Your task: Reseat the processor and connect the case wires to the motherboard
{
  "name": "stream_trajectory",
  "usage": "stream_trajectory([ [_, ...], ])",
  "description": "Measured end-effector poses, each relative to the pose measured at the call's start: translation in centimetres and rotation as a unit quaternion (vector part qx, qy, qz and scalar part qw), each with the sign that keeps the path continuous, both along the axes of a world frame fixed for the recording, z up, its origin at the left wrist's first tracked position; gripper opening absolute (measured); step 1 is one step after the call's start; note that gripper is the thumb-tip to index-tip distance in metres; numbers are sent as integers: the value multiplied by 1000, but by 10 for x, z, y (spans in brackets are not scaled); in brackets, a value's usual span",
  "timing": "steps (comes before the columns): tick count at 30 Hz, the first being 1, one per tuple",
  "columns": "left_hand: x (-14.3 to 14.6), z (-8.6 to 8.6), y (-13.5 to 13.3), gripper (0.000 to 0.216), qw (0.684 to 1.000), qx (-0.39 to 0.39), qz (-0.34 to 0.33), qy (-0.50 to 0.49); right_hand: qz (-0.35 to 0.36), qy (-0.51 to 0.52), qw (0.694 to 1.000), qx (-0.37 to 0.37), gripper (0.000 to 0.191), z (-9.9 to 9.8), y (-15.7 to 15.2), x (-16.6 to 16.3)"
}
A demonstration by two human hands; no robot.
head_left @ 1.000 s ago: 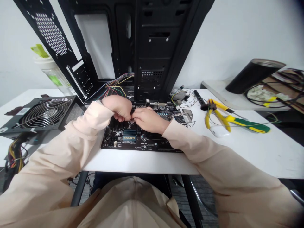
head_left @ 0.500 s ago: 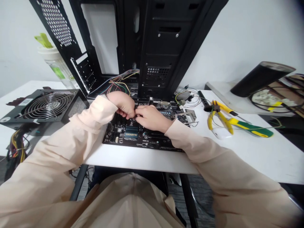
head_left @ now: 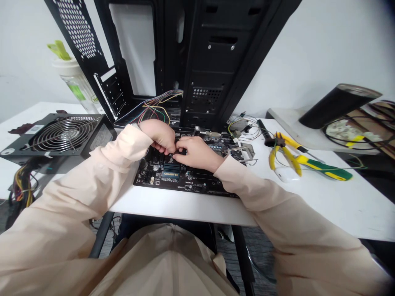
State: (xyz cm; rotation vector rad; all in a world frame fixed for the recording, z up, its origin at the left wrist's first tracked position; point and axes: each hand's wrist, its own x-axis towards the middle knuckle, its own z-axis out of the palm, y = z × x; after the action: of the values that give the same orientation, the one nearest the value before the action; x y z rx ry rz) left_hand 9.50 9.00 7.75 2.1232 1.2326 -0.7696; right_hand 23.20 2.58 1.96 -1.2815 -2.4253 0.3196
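A black motherboard with a GIGABYTE heatsink lies flat on the white table, right at the foot of a black computer case. Over its middle, my left hand is closed, fingers curled down and pinched together. Touching or nearly touching its fingertips is my right hand, its fingers bent and its thumb slightly apart from them. What the fingertips pinch, if anything, is too small or hidden to make out. Thin coloured wires run from the case just behind my left hand.
The open computer case stands tall at the back. On the left sit a power supply with bundled cables and a bottle. To the right lie yellow pliers, a green-yellow screwdriver and a black cylinder.
My right hand's fingers have lifted and spread a little, with the thumb now apart from them. My left hand keeps its pinch. The whole view has shifted very slightly.
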Motion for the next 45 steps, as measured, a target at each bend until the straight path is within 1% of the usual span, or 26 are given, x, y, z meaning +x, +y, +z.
stream_trajectory([
  [4, 0, 1, -5, 11, 1000, 6, 14, 3, -6, 15, 1000, 3, 7, -1, 0, -1],
  [7, 0, 1, -7, 12, 1000, 9, 21, 7, -9, -5, 1000, 8, 7, 1, -1, -1],
  [10, -2, -2, -5, 16, 1000, 4, 22, 9, -7, -20, 1000, 8, 13, 2, -1, -2],
  [16, -6, -2, 3, 25, 999, -28, 15, 17, -9, -8, 1000, -8, 12, 1, 0, -2],
  [21, -5, 0, 9, 26, 998, -52, 9, 20, -13, -11, 1000, -9, 12, 2, 0, -2],
  [37, 0, 1, 9, 20, 998, -50, 18, 23, -15, -22, 1000, -10, 13, 3, -1, -2],
  [45, 0, 1, 11, 18, 997, -66, 19, 28, -12, -32, 999, -5, 14, 4, -2, -2],
])
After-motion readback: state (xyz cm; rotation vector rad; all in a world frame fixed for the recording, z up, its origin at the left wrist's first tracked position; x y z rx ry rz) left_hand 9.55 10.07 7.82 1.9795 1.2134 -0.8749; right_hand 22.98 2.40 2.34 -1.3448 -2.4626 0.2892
